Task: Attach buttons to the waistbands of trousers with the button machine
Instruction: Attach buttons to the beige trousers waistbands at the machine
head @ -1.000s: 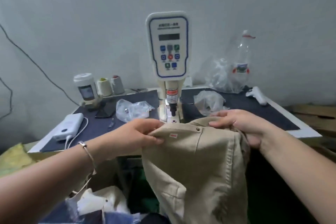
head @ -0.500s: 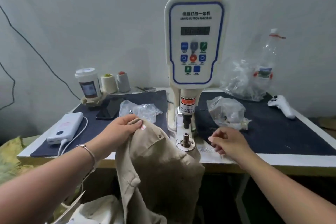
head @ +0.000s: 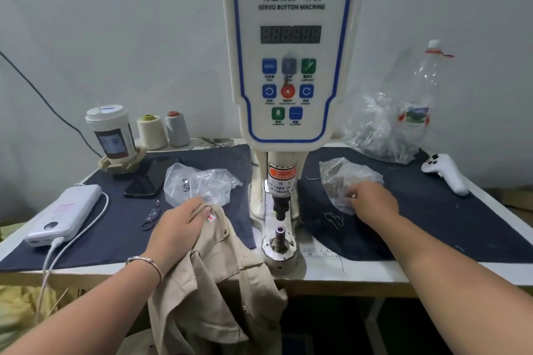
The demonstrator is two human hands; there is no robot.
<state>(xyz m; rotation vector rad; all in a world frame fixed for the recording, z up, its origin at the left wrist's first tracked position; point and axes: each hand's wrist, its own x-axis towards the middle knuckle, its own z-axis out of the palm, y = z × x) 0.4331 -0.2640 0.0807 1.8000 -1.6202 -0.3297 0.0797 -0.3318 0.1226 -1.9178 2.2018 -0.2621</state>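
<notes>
Step in hand, as judged: fetching a button part while the garment is waiting beside the die. The left hand (head: pixel 180 228) is gripping the waistband (head: pixel 215 217) of the beige trousers (head: pixel 213 282), fingers curled over its top edge; the band is lying on the dark mat just left of the button machine (head: pixel 290 66), and the legs are hanging off the near table edge. A metal stud is already showing on the band. The right hand (head: pixel 372 202) is reaching into the clear plastic bag (head: pixel 343 179) right of the machine, fingertips bent at the bag's near side; whether anything is pinched, I cannot tell. The lower die post (head: pixel 279 235) is standing bare, not covered by cloth. Next move probably calls for seating a button part on the die, then sliding the waistband rightward over the post, fingers kept clear of the punch.
</notes>
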